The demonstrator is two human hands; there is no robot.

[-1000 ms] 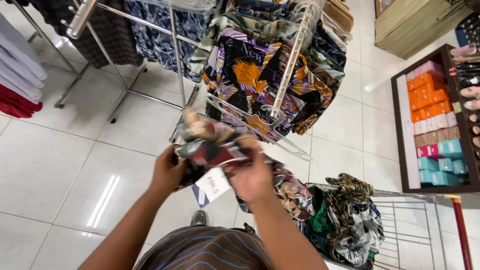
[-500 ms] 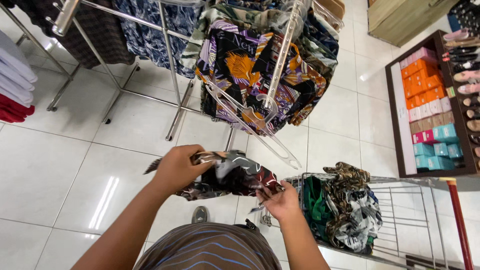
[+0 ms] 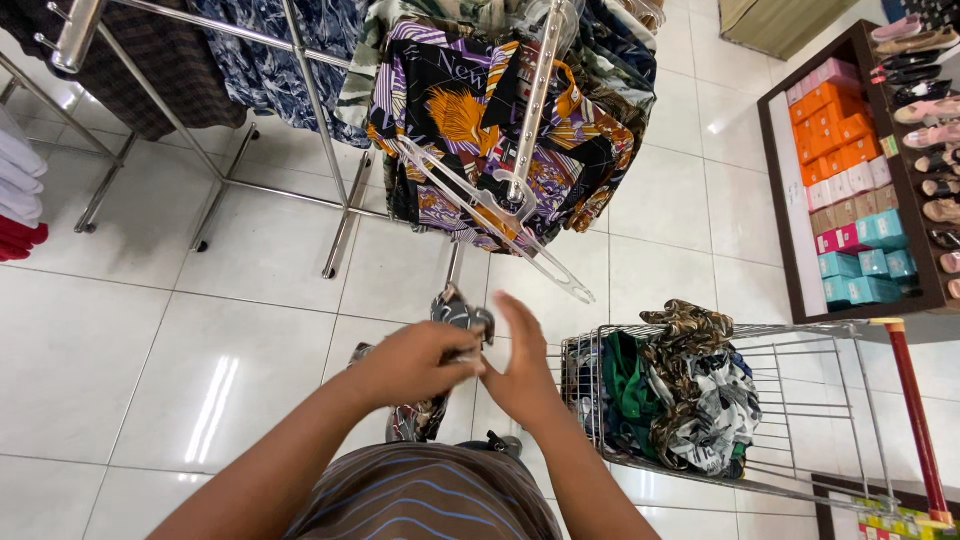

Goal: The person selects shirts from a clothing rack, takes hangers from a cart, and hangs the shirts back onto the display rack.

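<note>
Since half a second ago the left hand (image 3: 415,365) has drawn the dark patterned cloth garment (image 3: 440,370) inward, fingers clenched on its bunched top, while the right hand (image 3: 520,370), now flat and open-fingered, presses against it just beside the wire shopping cart (image 3: 800,420).

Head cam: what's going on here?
A person stands on a white tiled shop floor, handling a dark patterned garment. The left hand has a grip on it near its top, and the rest hangs down toward the floor. The right hand is open, palm against the cloth. Ahead, a clear plastic hanger hangs empty on a metal rack full of printed shirts. At the right, a wire trolley holds more crumpled garments.
</note>
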